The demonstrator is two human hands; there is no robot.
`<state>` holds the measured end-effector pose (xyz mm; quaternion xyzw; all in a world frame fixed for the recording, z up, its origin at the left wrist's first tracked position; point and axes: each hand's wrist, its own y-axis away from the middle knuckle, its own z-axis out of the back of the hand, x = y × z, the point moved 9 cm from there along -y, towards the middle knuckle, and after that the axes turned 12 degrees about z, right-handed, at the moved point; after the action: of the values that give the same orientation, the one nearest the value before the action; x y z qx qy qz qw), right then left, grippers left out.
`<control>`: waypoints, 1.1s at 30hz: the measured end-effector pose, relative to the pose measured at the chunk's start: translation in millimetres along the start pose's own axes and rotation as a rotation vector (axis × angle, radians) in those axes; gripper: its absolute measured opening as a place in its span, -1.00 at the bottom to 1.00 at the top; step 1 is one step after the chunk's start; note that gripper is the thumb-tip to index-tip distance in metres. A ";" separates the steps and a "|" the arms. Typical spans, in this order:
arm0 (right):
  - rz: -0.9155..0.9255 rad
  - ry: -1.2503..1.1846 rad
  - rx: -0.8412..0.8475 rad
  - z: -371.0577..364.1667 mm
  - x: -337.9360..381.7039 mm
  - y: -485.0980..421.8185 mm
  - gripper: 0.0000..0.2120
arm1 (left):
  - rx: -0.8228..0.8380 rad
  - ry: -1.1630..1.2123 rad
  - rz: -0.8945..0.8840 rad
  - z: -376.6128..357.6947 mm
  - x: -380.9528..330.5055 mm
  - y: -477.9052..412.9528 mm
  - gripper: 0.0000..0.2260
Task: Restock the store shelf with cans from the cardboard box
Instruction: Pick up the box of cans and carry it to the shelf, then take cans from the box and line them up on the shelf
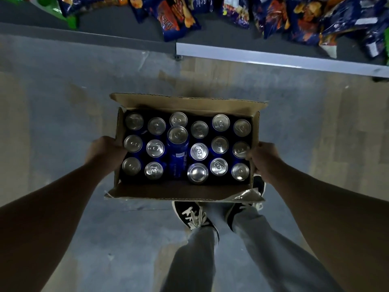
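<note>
Frame centre: my left hand (107,151) and right hand (263,159) gripped cardboard box (183,191) ends | cans (199,151) upright, one tipped | shelf (273,57) upper right.

Lettering on the blue can (177,157) and snack bags (174,20) is unreadable.

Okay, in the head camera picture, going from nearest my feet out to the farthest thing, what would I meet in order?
Shoes → cardboard box full of cans → floor → shelf → snack bags.
</note>
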<state>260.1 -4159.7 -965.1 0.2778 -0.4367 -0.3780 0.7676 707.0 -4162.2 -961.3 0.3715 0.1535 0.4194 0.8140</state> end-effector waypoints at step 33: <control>0.331 0.273 0.228 -34.7 123.4 63.5 -0.87 | -0.009 0.153 -0.285 28.5 -51.8 124.7 -0.74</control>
<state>353.2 -4222.3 -876.3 0.3358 -0.4084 -0.1542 0.8347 621.0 -4170.6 -853.7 0.3094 0.2644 0.3276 0.8527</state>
